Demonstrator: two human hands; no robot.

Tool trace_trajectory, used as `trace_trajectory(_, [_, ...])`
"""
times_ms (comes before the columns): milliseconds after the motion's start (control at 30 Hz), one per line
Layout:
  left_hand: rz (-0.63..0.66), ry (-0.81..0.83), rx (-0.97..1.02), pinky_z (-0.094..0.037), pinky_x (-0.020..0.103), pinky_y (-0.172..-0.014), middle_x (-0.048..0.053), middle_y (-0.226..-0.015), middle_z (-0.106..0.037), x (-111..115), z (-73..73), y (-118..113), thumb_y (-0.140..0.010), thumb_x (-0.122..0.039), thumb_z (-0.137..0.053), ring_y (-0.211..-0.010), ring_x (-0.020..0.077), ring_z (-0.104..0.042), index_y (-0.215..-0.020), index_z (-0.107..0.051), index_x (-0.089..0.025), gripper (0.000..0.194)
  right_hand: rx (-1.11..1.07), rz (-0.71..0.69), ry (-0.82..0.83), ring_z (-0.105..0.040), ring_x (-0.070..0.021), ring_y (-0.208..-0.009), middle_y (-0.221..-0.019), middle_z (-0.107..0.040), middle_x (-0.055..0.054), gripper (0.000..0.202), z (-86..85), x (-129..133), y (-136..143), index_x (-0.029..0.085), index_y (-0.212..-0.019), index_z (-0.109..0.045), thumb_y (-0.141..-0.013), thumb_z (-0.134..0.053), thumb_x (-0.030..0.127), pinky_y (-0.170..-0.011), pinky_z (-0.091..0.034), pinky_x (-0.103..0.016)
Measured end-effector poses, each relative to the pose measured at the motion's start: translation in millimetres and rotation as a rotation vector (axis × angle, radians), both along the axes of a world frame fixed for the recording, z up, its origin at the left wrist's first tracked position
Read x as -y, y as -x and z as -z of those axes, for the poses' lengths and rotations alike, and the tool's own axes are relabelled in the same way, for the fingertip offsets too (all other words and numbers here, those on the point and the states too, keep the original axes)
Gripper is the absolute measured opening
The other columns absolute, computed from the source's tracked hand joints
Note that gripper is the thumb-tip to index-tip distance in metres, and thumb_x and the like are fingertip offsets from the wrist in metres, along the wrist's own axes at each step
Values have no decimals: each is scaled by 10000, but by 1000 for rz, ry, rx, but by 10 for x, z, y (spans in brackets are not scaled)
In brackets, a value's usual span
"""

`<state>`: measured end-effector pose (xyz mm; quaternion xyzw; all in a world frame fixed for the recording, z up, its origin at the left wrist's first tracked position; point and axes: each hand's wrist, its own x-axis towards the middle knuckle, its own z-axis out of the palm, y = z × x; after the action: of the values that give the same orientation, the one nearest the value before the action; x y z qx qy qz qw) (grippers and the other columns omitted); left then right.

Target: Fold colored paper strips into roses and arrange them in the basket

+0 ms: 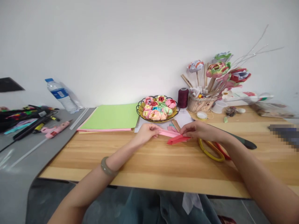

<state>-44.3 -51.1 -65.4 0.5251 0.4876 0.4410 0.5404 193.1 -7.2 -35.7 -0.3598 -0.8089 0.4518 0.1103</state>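
My left hand (147,134) pinches the left end of a folded pink paper strip (168,133) above the wooden table. At the strip's other end, my right hand (196,130) is closed on the paper, its fingertips partly hiding the end. Just below lies a folded red paper piece (177,139), reaching under the right fingers; I cannot tell whether they grip it too. Behind the hands are wooden sticks (176,125) and small pink paper scraps (172,128). Scissors with yellow and red handles (211,152) lie beneath my right forearm.
A basket of paper flowers (140,113) stands behind the hands, left of a maroon thread spool (183,98) and a pot (201,104) of flowers and sticks. Coloured paper sheets (109,116) lie left. A pink glue gun (57,130) and water bottle (62,95) occupy the grey table.
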Motion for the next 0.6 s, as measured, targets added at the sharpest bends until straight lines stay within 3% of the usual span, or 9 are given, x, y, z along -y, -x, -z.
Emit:
trace_trajectory(100, [-4, -40, 23, -392, 189, -497, -4, -552, -599, -7, -4, 33, -570, -237, -748, -480, 62, -483, -682, -683, -100, 188, 16, 20, -13, -542, -147, -601, -622, -627, -2, 265, -7, 30, 10, 184, -711, -695, -670, -641, 440, -592, -405, -260])
trace_trajectory(267, [-4, -100, 92, -439, 196, -566, -8, -597, -610, 2, -32, 49, -621, -182, -690, -534, 70, -532, -740, -676, -114, 138, 20, 77, -83, -573, -181, -690, -723, -674, -19, 303, 34, 112, 29, 201, -810, -726, -656, -661, 453, -649, -410, -278])
trace_trajectory(433, [64, -124, 118, -465, 230, -581, 7, -611, -626, 46, -38, -19, -621, -166, -679, -546, 97, -566, -732, -678, -121, 120, -67, 176, -184, -575, -197, -772, -797, -666, -56, 499, 60, 246, 127, 145, -823, -684, -806, -418, 568, -710, -415, -303])
trace_trajectory(600, [77, -166, 118, -440, 207, -558, 17, -641, -645, 72, 19, -94, -583, -115, -694, -572, 99, -550, -689, -692, -123, 107, -94, 56, -68, -590, -159, -643, -664, -657, -15, 399, 94, 337, 297, 146, -799, -677, -752, -554, 523, -613, -436, -270])
